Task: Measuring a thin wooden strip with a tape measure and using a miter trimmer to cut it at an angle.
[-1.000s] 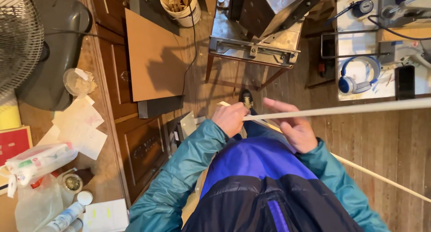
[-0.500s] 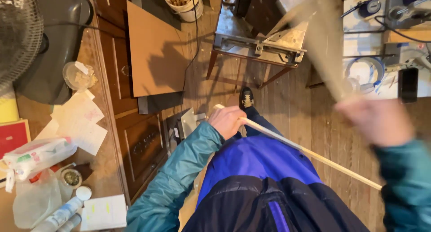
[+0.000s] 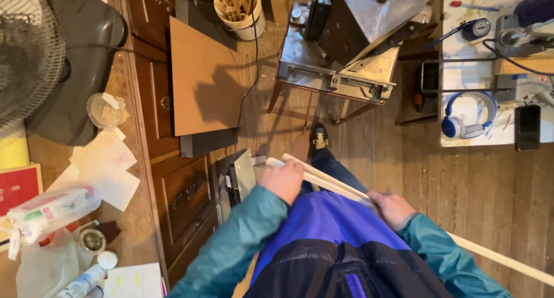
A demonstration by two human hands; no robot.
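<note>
Two long pale wooden sticks (image 3: 329, 181) lie side by side across my lap, running from upper left to the lower right edge. My left hand (image 3: 283, 180) grips them near their upper ends. My right hand (image 3: 391, 208) is closed around them further down, by my right thigh. I wear a teal and blue jacket. My shoe (image 3: 319, 137) rests on the plank floor below the stick ends.
A metal machine on a stand (image 3: 346, 50) is ahead. A white bucket of wood strips (image 3: 239, 12) and a brown board (image 3: 202, 81) sit left of it. A cluttered wooden cabinet (image 3: 173, 188) is at left; blue headphones (image 3: 464, 116) lie on a bench at right.
My right hand came down from high on the right, where it swung a stick, and now grips both sticks beside my lap. The left hand stayed in place.
</note>
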